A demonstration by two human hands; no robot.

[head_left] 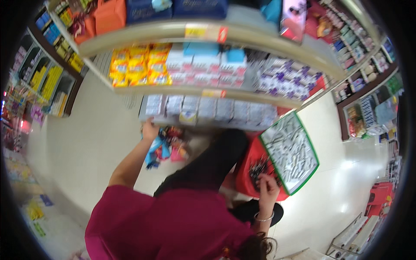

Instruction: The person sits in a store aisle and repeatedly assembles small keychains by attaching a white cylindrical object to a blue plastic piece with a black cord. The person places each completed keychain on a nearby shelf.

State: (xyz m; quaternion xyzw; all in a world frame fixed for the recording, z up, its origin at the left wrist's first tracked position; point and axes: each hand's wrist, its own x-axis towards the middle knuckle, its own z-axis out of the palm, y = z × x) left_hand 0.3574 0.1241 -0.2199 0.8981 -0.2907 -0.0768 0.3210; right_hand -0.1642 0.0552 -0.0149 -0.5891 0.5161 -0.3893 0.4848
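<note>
My left hand is at the front left corner of the lowest shelf, its fingers closed on the edge. Below it, a pile of small colourful packets and cloth-like pieces lies on the floor. My right hand hovers over a red basket, fingers curled together in a pinch; whatever they hold is too small to make out. Small dark items fill part of that basket. Against its right side leans a green-rimmed tray with many small silvery-white pieces.
Rows of white-grey packets stand on the lowest shelf. Above are yellow packets, white-and-pink boxes and purple-and-white boxes. A phone-like screen is at the top shelf. Stocked racks line the left side.
</note>
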